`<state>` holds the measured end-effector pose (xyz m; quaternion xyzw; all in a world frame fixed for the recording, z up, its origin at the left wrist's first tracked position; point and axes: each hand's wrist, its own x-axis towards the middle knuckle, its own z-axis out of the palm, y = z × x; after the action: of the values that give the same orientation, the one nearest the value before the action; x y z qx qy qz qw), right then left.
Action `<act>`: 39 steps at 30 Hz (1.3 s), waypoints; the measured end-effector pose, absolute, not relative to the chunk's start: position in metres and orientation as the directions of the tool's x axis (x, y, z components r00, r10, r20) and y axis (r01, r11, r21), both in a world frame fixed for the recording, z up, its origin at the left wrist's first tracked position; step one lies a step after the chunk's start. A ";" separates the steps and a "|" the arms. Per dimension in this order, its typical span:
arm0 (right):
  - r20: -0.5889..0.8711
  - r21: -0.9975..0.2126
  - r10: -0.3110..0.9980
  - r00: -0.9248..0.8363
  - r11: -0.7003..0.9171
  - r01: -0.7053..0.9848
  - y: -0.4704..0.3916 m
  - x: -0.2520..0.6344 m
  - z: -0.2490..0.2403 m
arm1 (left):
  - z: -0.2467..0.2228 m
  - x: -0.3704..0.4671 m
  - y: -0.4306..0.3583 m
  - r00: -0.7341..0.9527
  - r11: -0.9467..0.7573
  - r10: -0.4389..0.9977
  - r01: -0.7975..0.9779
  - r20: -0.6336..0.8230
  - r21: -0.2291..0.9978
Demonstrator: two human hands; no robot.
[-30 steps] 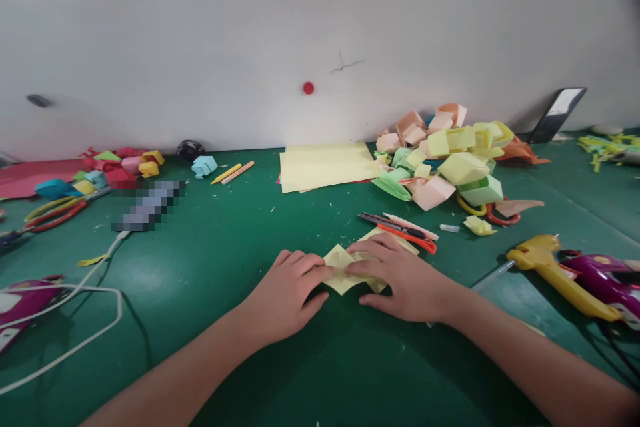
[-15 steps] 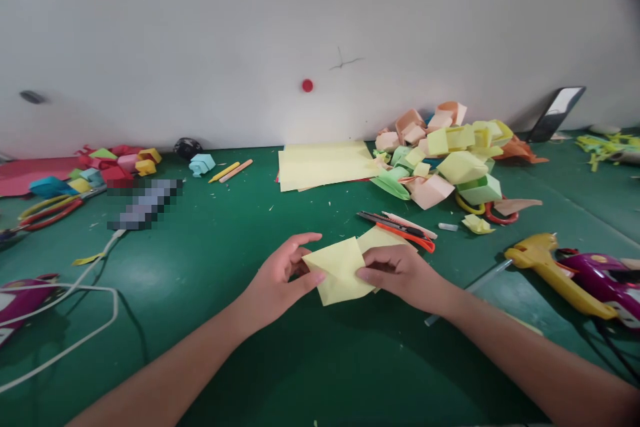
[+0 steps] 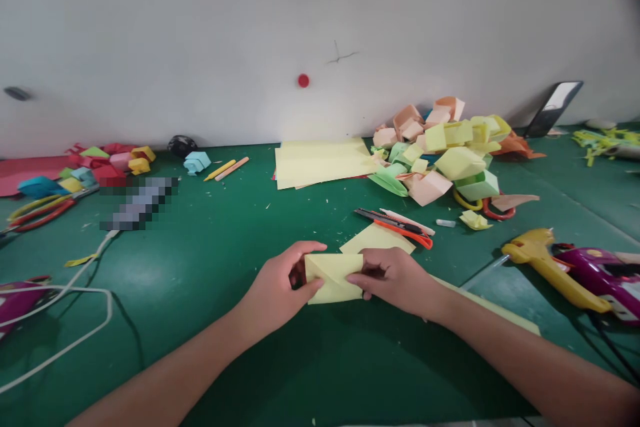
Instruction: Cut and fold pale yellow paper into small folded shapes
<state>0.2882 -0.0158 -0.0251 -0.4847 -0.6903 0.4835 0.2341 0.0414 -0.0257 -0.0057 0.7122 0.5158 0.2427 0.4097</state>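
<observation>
A small piece of folded yellow paper [image 3: 334, 280] is held level between my two hands, just above the green table. My left hand [image 3: 280, 283] pinches its left edge, thumb in front and fingers behind. At the right edge my right hand [image 3: 395, 280] grips it, thumb across the front; its other fingers are partly hidden behind the paper. Beyond my right hand lies a flat yellow paper piece [image 3: 376, 241], with a black and orange box cutter [image 3: 400, 227] resting at its far edge.
Yellow sheets [image 3: 323, 163] lie by the white partition [image 3: 225, 47]. To their right is a heap of folded paper shapes [image 3: 440, 153]. A yellow glue gun [image 3: 537, 260] rests at right. Scissors [image 3: 43, 212] and a white cable [image 3: 107, 310] lie at left.
The folded paper has turned from tilted to level, and its visible shape is now a neat rectangle. Both hands stay on its edges. The flat yellow piece behind shows more.
</observation>
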 end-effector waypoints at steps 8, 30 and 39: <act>-0.191 -0.843 0.899 -0.393 0.055 0.536 -0.012 0.288 -0.023 | -0.006 0.040 -0.019 0.320 -0.226 0.947 0.734 -0.032 0.640; 0.472 -0.595 0.719 -0.509 0.687 0.418 -0.011 0.292 -0.032 | -0.014 0.036 -0.019 0.601 -0.667 0.741 0.608 0.299 0.430; 0.508 -0.423 0.620 -0.598 0.784 0.454 -0.014 0.294 -0.027 | -0.018 0.033 -0.017 0.668 -0.743 0.670 0.595 0.324 0.308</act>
<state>0.2940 -0.0135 -0.0271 -0.3034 -0.8850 0.1260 0.3300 0.0326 -0.0173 -0.0180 0.9091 0.3477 0.2118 0.0884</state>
